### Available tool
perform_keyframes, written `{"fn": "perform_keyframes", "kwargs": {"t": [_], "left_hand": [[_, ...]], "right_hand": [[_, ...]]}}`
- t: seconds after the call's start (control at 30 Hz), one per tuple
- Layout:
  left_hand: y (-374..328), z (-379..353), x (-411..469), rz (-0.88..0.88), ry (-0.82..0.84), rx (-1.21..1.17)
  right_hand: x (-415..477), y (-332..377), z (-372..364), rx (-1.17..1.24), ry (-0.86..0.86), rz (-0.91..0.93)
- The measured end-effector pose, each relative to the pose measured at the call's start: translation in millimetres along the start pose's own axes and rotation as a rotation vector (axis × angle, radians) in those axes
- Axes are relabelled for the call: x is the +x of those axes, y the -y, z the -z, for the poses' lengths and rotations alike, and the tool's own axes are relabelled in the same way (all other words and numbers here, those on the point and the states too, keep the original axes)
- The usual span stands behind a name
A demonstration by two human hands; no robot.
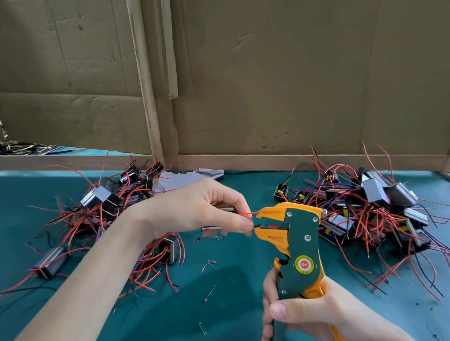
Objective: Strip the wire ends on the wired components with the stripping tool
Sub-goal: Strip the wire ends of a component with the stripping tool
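Most of the free room is bottom-centre. A bare stretch of teal table mat runs between the two heaps, with only a few insulation scraps on it. The back edge is closed off by a wooden rail with big cardboard sheets standing right behind it, so there's no room up there. The mat's far edge shows at the upper right.

The left hand sits mid-frame and pinches a red wire between thumb and fingertips. Part of a wired component peeks out from under its fingers. The wire's free end pokes right and reaches the tip of the upper jaw on the stripping tool. The jaws stand apart and face left, just beside the fingertips.

The right hand, lower right, has its fingers wrapped round the tool's handles with the thumb across the front, holding the tool upright.

The left pile of wired components sprawls behind and under the left forearm. The right pile is behind the tool's head. Both are a mess of red and black leads.
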State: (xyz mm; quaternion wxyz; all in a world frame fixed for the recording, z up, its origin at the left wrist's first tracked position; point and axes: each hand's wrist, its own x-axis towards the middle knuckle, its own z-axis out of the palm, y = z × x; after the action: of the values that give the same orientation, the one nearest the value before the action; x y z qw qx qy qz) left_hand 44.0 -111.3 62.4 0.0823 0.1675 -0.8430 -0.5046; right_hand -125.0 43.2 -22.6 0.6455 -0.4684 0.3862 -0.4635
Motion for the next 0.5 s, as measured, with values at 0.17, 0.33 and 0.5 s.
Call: {"fn": "perform_keyframes", "kwargs": {"t": [0.17, 0.33, 0.5], "left_hand": [[1.9, 2.1, -0.4, 0.008, 0.042, -0.001], [3.9, 2.4, -0.3, 0.034, 0.055, 0.0], [8.8, 3.2, -0.7, 0.047, 0.041, -0.042]], "right_hand": [[-3.9, 0.2, 3.9, -0.081, 0.02, -0.017], [-4.9, 3.9, -1.5, -0.074, -0.03, -0.057], [-2.0, -0.4, -10.2, -0.005, -0.118, -0.08]]}}
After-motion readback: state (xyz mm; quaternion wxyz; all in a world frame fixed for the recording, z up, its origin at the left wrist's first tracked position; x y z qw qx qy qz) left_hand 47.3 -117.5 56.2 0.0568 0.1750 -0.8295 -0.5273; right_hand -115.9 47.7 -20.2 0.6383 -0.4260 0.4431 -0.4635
